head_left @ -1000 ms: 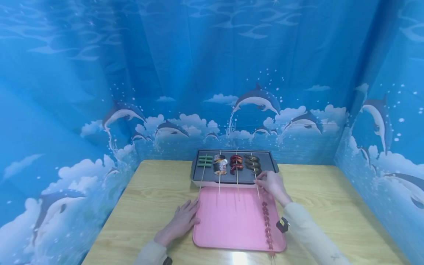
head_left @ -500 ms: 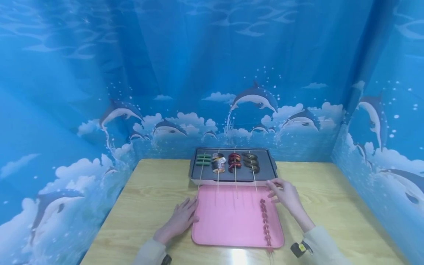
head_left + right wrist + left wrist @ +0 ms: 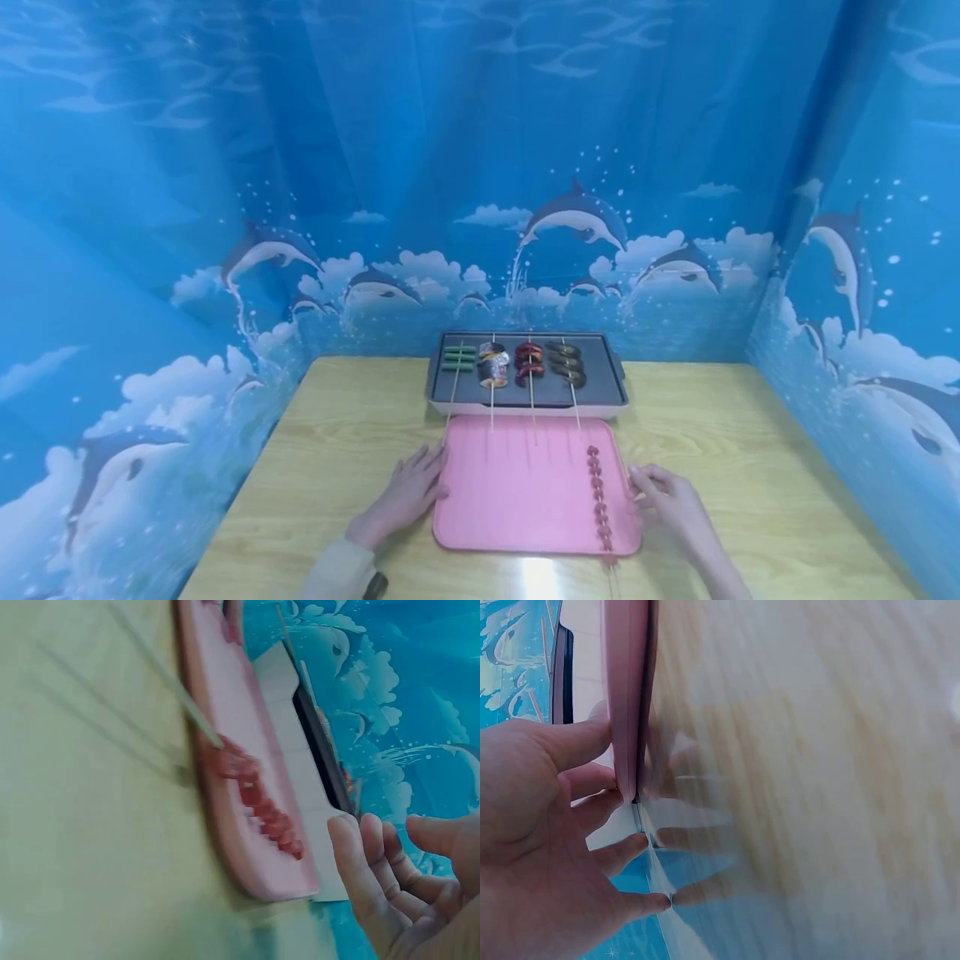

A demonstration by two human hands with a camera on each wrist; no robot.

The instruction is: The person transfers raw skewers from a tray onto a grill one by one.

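On the pink tray lies a skewer of small red pieces, along its right side, with its stick reaching past the tray's front edge. My left hand touches the tray's left edge, fingers spread and fairly straight; in the left wrist view the thumb and fingertips of that hand meet the pink rim. Beside the tray's right edge is my right hand. The right wrist view has the same hand with loosely bent fingers and nothing between them.
Behind the tray stands a dark grill plate with a pale base. Across it lie a green skewer, a silvery dark-skinned skewer, a dark red skewer and a brown-grey skewer, sticks pointing forward. A dolphin-print curtain surrounds the wooden table.
My right hand has let go of the brown-grey skewer's stick on the grill and moved back and right to the tray's right edge. The left hand stays at the tray.
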